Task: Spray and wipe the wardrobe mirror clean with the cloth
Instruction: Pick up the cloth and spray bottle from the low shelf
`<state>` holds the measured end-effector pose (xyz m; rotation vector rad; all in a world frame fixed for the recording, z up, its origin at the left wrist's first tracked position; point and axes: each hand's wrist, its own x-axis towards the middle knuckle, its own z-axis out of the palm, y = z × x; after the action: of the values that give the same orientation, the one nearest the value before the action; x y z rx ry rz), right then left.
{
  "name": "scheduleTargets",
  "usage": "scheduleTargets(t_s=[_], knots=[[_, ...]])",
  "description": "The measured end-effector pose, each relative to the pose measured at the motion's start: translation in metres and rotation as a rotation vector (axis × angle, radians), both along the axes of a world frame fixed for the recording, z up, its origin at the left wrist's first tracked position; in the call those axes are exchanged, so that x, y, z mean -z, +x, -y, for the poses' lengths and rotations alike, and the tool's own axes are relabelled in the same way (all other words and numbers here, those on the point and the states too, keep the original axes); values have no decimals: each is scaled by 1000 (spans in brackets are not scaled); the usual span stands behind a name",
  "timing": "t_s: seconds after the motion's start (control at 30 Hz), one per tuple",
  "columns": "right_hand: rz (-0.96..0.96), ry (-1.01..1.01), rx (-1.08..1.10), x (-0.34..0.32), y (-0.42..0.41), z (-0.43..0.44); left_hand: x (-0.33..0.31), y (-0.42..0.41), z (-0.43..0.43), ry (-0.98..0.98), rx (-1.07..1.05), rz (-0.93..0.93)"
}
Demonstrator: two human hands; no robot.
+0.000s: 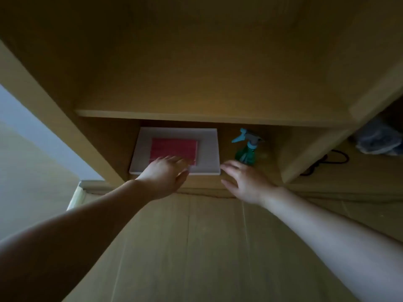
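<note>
- Nearest to the camera, two bare forearms reach forward over a wooden floor (pixel 207 247) with long plank seams.
- The left hand (pixel 163 175) is stretched out with fingers spread and loosely open. Its fingertips lie over the near edge of the red cloth (pixel 174 149); I cannot tell if they press on it, and nothing is gripped.
- The right hand (pixel 244 182) is also open, fingers apart, palm down, and it holds nothing. It is just in front of the spray bottle (pixel 245 152), with a small gap between them.
- The red cloth is folded into a rectangle and lies flat on a white board (pixel 209 149), in the lowest compartment of the wardrobe.
- The spray bottle, green with a light blue trigger head, stands upright to the right of the white board, on the same compartment floor.
- Above them runs a wooden shelf (pixel 196 115), and the space over it is dim.
- Far right, in the next compartment, lie a black cable (pixel 335 159) and a bluish plastic bag (pixel 379 138).
- The mirror itself I cannot see.
</note>
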<state>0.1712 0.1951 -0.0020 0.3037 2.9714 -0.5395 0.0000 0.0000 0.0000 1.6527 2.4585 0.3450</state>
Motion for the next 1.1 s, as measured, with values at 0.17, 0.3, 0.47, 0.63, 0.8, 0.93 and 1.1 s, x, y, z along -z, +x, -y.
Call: scheduleTargets(t_s=[0.17,0.3,0.47,0.63,0.8,0.93,1.1], knots=[[15,93,79,2,5,-12,13,8,-19,107,129,-122],[-33,227,161,12,16,-22,16,11,-25,174,128,-140],[0,361,307,32,7,-50,23,11,-30,156,142,-168],[10,292,461,41,-14,-80,22,12,-33,134,150,-187],[18,256,495,49,-26,-81,26,10,-29,113,163,-192],[-86,341,498,47,-30,-74,27,10,-28,103,171,-183],[-115,264,391,36,-22,-59,27,12,-35,144,202,-190]])
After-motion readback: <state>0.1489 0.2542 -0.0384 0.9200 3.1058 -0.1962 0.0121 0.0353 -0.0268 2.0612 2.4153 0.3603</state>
